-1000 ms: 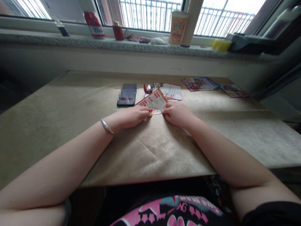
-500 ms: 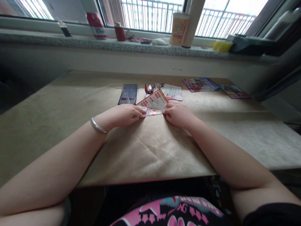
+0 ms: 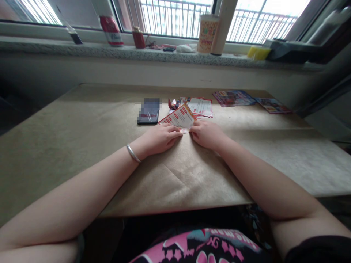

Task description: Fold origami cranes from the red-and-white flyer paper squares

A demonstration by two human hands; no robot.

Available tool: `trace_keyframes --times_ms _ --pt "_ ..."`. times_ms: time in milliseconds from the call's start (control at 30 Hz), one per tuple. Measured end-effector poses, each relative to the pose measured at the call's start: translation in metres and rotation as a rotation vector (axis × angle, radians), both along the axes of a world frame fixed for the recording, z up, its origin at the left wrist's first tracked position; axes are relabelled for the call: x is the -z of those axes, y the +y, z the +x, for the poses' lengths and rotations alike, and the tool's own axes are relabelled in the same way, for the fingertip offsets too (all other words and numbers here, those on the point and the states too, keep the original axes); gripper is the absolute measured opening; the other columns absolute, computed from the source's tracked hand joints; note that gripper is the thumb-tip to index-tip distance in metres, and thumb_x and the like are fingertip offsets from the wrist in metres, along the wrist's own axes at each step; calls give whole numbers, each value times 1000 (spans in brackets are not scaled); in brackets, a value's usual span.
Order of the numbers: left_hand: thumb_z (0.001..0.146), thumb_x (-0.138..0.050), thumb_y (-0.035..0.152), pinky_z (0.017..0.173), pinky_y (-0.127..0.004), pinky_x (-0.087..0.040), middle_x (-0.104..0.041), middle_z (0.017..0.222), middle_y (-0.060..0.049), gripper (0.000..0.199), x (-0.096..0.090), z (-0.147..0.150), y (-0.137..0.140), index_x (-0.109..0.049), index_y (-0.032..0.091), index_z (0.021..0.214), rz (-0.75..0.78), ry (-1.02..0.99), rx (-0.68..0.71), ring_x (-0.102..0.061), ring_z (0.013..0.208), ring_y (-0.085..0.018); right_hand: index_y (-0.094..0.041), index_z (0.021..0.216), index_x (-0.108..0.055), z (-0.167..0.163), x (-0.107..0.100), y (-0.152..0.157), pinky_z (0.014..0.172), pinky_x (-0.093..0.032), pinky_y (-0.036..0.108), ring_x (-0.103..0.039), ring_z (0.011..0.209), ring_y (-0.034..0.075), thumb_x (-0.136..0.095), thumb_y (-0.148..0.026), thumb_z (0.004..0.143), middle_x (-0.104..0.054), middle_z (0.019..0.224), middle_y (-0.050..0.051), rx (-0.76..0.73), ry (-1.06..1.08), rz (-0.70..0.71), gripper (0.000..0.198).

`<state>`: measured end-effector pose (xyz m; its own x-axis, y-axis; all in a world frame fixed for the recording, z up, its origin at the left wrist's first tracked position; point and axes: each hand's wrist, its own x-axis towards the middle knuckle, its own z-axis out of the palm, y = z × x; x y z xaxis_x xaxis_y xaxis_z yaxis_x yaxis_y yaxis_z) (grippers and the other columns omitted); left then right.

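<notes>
The paper [image 3: 178, 117] lies on the table [image 3: 68, 146] just beyond and between the hands, its near edge folded into a strip. The left hand [image 3: 163, 139] rests loosely open, fingers nearly straight, laid over that strip. The right hand [image 3: 207, 134], fingers curled in, pinches the right corner. On the sill [image 3: 90, 50] stand a can [image 3: 111, 32] and a cup [image 3: 207, 34], contents hidden.

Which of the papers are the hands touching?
The red-edged printed sheet nearest the person, with the left hand and right hand at its near edge; the other printed papers lie farther back.
</notes>
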<state>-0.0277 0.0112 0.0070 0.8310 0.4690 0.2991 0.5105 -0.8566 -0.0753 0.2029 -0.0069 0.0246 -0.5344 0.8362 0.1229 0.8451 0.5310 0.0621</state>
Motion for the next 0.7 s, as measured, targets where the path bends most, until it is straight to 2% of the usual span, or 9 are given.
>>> trace_keyframes --times_ms 300,700 --pt "91 -48 19 98 -41 -50 -67 116 -9 33 4 4 4 -64 16 119 20 0 -24 -60 107 -25 -19 119 -67 0 14 7 87 -40 33 -56 99 21 -41 -23 96 -66 109 10 -236 73 33 35" --pt "88 -49 14 96 -40 -51 -69 110 -10 30 -1 7 2 -67 16 111 34 23 -8 -61 103 -24 -21 110 -70 -1 8 7 82 -40 32 -55 97 21 -42 -23 95 -66 106 9 -172 57 6 31"
